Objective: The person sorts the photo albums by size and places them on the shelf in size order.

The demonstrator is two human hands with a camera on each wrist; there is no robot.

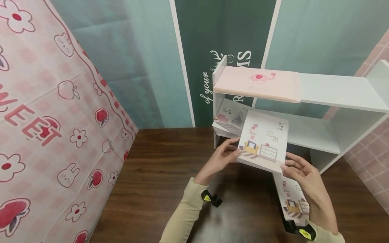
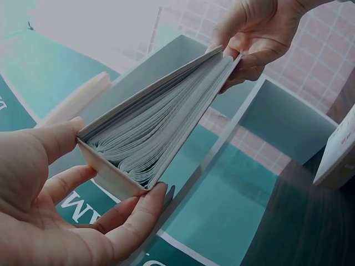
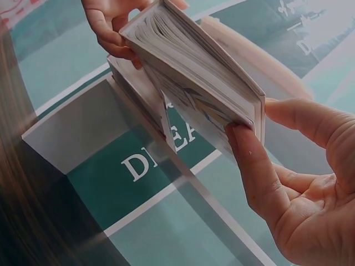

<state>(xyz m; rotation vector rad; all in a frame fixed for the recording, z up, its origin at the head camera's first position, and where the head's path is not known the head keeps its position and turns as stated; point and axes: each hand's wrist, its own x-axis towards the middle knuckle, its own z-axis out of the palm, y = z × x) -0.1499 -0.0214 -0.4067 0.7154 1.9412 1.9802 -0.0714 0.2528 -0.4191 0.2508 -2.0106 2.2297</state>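
Observation:
A white photo album [image 1: 265,138] with a printed room scene is held tilted in front of the shelf by both hands. My left hand [image 1: 221,158] grips its left edge; in the left wrist view the thumb and fingers pinch the spine side. On the opposite edge my right hand [image 1: 308,175] pinches the covers between thumb and fingers, as the right wrist view shows. The sleeved pages [image 2: 150,133] fan a little between the covers. A similar album [image 1: 232,114] lies on the shelf's middle board at the left, partly hidden. Beneath my right forearm another matching album [image 1: 293,199] lies on the table.
The white two-tier shelf [image 1: 337,91] stands at the table's back right. A folded pink cloth [image 1: 261,84] with an elephant covers the left of its top board. Wooden tabletop [image 1: 152,179] stretches left to a pink patterned curtain [image 1: 76,111]. Behind hangs a green cloth [image 1: 225,27].

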